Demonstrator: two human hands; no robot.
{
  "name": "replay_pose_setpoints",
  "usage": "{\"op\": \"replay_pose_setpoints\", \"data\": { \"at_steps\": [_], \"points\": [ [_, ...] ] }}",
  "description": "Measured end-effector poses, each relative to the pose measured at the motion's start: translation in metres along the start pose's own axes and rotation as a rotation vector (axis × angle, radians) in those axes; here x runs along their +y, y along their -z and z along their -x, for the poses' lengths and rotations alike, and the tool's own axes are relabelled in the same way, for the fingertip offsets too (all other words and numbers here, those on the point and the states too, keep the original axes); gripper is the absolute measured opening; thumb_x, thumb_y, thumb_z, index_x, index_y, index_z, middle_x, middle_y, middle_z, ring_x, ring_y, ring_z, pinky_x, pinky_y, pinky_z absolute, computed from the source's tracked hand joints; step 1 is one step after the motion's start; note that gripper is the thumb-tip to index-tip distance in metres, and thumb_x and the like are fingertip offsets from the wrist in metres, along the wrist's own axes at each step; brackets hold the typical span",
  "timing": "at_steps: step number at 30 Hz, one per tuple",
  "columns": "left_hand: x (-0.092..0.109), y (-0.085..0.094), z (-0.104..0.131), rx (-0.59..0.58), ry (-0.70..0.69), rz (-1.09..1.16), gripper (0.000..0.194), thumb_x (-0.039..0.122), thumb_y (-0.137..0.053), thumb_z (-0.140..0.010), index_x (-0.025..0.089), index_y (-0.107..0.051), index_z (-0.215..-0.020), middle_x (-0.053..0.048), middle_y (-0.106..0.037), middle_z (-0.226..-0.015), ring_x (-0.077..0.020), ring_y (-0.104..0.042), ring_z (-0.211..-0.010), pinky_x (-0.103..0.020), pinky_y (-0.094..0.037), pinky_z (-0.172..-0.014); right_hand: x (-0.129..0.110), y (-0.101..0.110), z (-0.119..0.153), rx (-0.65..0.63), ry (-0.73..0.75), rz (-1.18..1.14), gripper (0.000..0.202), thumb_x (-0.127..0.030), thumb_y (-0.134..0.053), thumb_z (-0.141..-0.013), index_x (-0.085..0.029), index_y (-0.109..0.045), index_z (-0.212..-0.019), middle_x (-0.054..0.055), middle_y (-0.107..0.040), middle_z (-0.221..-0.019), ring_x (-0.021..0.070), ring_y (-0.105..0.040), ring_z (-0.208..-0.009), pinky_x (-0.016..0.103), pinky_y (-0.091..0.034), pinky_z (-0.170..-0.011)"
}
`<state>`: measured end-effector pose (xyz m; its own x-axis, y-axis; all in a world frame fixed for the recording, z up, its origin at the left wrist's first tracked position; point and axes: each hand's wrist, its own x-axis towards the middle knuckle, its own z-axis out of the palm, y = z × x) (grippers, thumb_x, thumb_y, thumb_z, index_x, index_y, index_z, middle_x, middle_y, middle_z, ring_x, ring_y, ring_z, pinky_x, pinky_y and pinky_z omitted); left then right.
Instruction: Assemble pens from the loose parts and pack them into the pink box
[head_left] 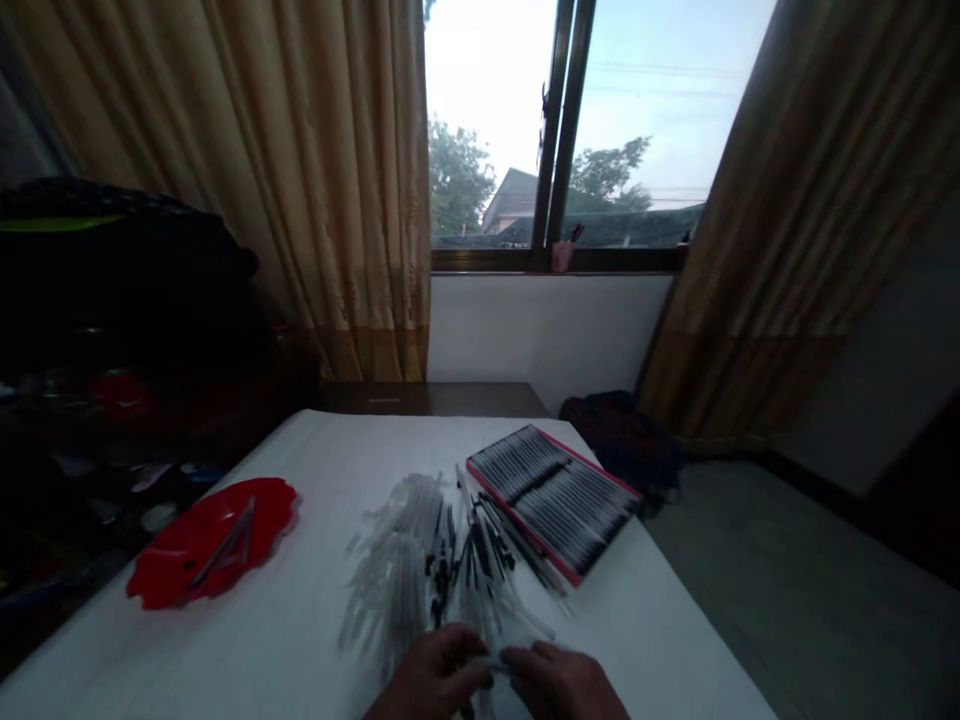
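My left hand (442,672) and my right hand (559,680) meet at the near side of the table. Both are closed, fingertips pinching a thin pale pen piece (493,663) between them; blur hides which part it is. Just beyond lies a heap of clear tubes that look like pen barrels (394,575), spread to the left. Dark, slim pen parts (442,565) lie in the middle of the heap, and more black-and-clear pen pieces (484,545) fan out to the right. A red-edged box (577,580) holds rows of black-and-clear pens (562,490) behind my right hand.
A red scalloped plate (161,590) with a clear triangular item (236,545) on it sits at the left of the white table (322,460). Dark clutter (120,300) crowds the left side. A dark bag (626,440) rests beyond the right edge, below the window.
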<state>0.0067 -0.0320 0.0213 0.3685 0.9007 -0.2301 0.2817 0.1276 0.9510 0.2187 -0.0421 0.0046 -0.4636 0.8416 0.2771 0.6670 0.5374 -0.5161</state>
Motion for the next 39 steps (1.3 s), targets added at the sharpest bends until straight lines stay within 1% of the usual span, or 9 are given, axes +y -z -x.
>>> {"op": "replay_pose_setpoints", "data": {
  "at_steps": [2, 6, 12, 21, 26, 31, 33, 36, 39],
  "points": [
    [0.001, -0.003, 0.001, -0.009, 0.015, 0.052, 0.029, 0.045, -0.066, -0.068, 0.017, -0.064, -0.075, 0.004, -0.056, -0.063, -0.0094, -0.051, -0.052, -0.021, -0.044, -0.049, -0.001, 0.002, 0.001, 0.000, 0.013, 0.017, 0.021, -0.022, -0.055, -0.083, -0.030, -0.066, -0.099, 0.000, -0.071, -0.076, 0.0157, -0.066, -0.064, 0.019, -0.040, -0.056],
    [-0.002, -0.008, 0.000, 0.031, 0.058, 0.065, 0.037, 0.053, -0.066, -0.063, 0.018, -0.065, -0.073, 0.005, -0.052, -0.058, -0.0081, -0.045, -0.047, -0.021, -0.042, -0.048, 0.001, -0.010, 0.004, -0.045, -0.028, 0.143, 0.013, -0.022, -0.053, -0.083, -0.026, -0.065, -0.084, 0.000, -0.070, -0.074, 0.0150, -0.064, -0.063, 0.019, -0.038, -0.055],
    [-0.006, -0.008, -0.004, 0.000, 0.152, -0.025, 0.031, 0.049, -0.062, -0.065, 0.019, -0.065, -0.073, 0.004, -0.055, -0.059, -0.0113, -0.050, -0.053, -0.021, -0.041, -0.050, 0.004, -0.024, 0.002, -0.015, 0.006, 0.321, 0.012, -0.019, -0.057, -0.078, -0.024, -0.061, -0.068, -0.002, -0.067, -0.061, 0.0118, -0.059, -0.047, 0.021, -0.028, -0.044],
    [-0.019, -0.006, -0.006, -0.022, 0.141, -0.028, 0.032, 0.046, -0.057, -0.069, 0.016, -0.067, -0.075, 0.004, -0.054, -0.059, -0.0113, -0.045, -0.054, -0.021, -0.038, -0.052, 0.000, -0.023, -0.004, -0.068, 0.110, 0.437, 0.009, -0.018, -0.066, -0.071, -0.023, -0.059, -0.067, -0.005, -0.066, -0.057, 0.0103, -0.058, -0.043, 0.024, -0.020, -0.038],
    [-0.026, -0.003, -0.008, -0.020, 0.132, -0.092, 0.032, 0.048, -0.060, -0.070, 0.018, -0.068, -0.076, 0.004, -0.054, -0.060, -0.0123, -0.046, -0.059, -0.020, -0.038, -0.054, 0.003, -0.028, -0.006, -0.034, 0.118, 0.494, 0.011, -0.023, -0.067, -0.072, -0.024, -0.058, -0.066, -0.006, -0.066, -0.056, 0.0110, -0.058, -0.040, 0.025, -0.019, -0.036],
    [-0.026, -0.002, -0.012, -0.027, 0.086, -0.064, 0.036, 0.053, -0.058, -0.072, 0.018, -0.065, -0.075, 0.004, -0.055, -0.061, -0.0117, -0.047, -0.058, -0.020, -0.038, -0.053, -0.001, -0.024, -0.007, -0.035, 0.041, 0.376, 0.001, -0.024, -0.060, -0.077, -0.024, -0.060, -0.077, -0.004, -0.071, -0.066, 0.0129, -0.066, -0.053, 0.020, -0.031, -0.041],
    [-0.030, -0.002, -0.015, -0.027, 0.076, -0.008, 0.045, 0.062, -0.058, -0.069, 0.018, -0.065, -0.078, 0.004, -0.056, -0.061, -0.0119, -0.048, -0.058, -0.021, -0.039, -0.053, -0.005, -0.021, -0.004, -0.039, -0.039, 0.272, 0.008, -0.022, -0.058, -0.077, -0.025, -0.059, -0.085, -0.004, -0.072, -0.070, 0.0142, -0.067, -0.058, 0.019, -0.036, -0.046],
    [-0.040, 0.000, -0.021, -0.010, 0.102, 0.118, 0.069, 0.076, -0.058, -0.058, 0.019, -0.063, -0.096, 0.004, -0.058, -0.059, -0.0123, -0.051, -0.052, -0.022, -0.040, -0.050, -0.009, -0.011, 0.002, -0.022, -0.130, 0.122, 0.013, -0.020, -0.053, -0.079, -0.026, -0.058, -0.090, -0.004, -0.071, -0.073, 0.0137, -0.066, -0.062, 0.019, -0.040, -0.053],
    [-0.051, 0.004, -0.025, 0.033, 0.149, 0.273, 0.085, 0.083, -0.055, -0.053, 0.019, -0.057, -0.109, 0.005, -0.057, -0.056, -0.0102, -0.048, -0.041, -0.022, -0.036, -0.044, -0.006, 0.015, 0.000, 0.074, -0.129, 0.009, 0.015, -0.022, -0.046, -0.085, -0.025, -0.059, -0.092, 0.000, -0.068, -0.081, 0.0136, -0.063, -0.070, 0.020, -0.044, -0.062]
  ]
}}
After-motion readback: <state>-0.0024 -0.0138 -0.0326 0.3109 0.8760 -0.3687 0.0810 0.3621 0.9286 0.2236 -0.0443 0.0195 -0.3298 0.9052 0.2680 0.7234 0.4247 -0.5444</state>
